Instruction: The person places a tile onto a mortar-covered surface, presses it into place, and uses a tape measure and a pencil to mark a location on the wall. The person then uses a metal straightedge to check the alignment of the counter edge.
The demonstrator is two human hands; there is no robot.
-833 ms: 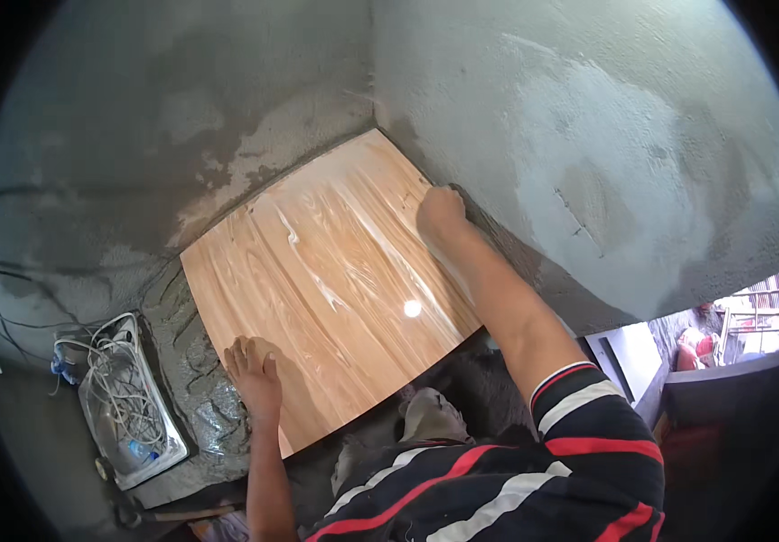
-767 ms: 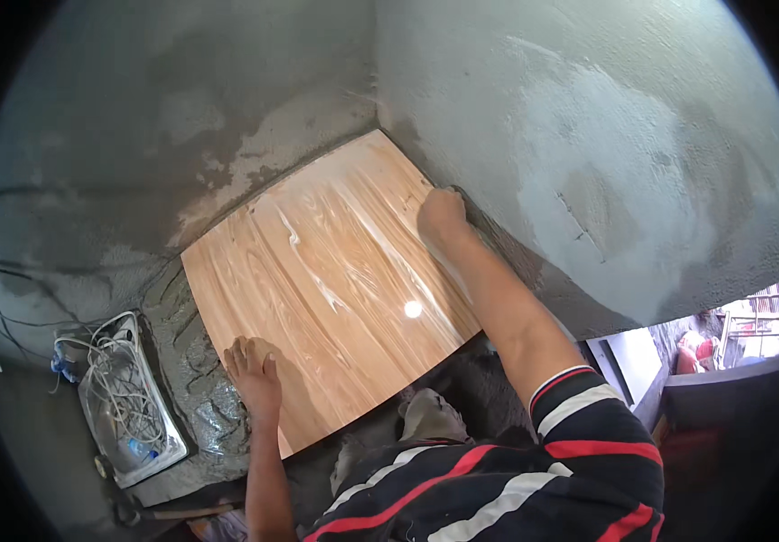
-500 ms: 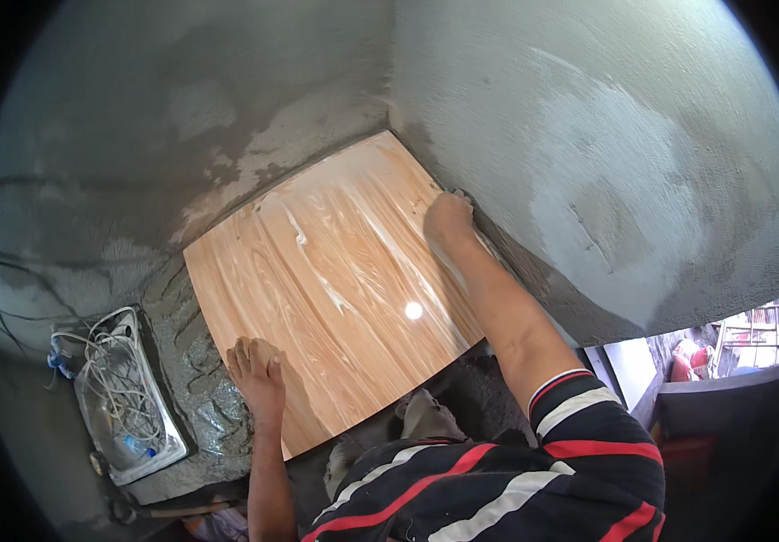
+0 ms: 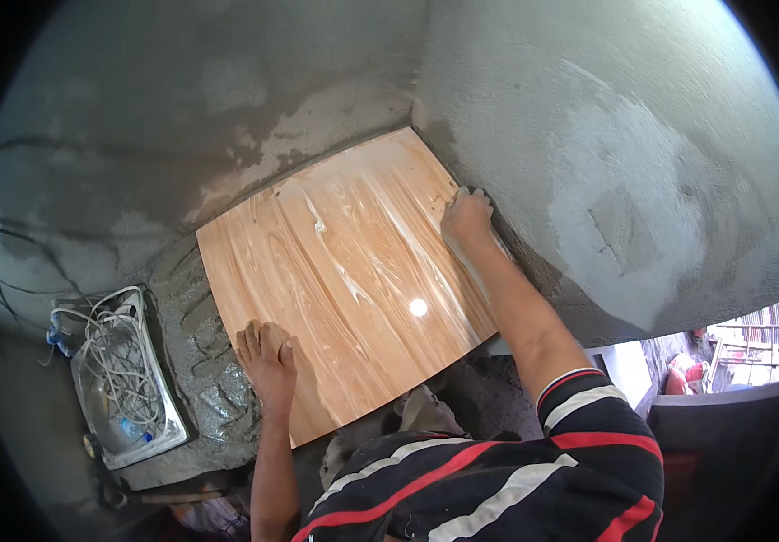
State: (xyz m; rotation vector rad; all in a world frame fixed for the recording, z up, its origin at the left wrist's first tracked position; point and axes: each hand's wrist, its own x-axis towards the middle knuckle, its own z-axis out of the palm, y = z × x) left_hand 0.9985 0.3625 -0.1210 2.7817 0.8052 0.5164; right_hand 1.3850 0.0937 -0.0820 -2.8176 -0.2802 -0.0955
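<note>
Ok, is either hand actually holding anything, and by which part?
The left hand touches the glossy tan wood-patterned rectangular tile at its left edge, the right hand at its right edge; whether either grips it cannot be told.

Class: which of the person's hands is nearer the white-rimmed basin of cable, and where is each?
Left. The left hand rests at the left edge of the wood-patterned slab, across the mortar from the basin; the right hand is at the slab's right edge, farther off.
</note>
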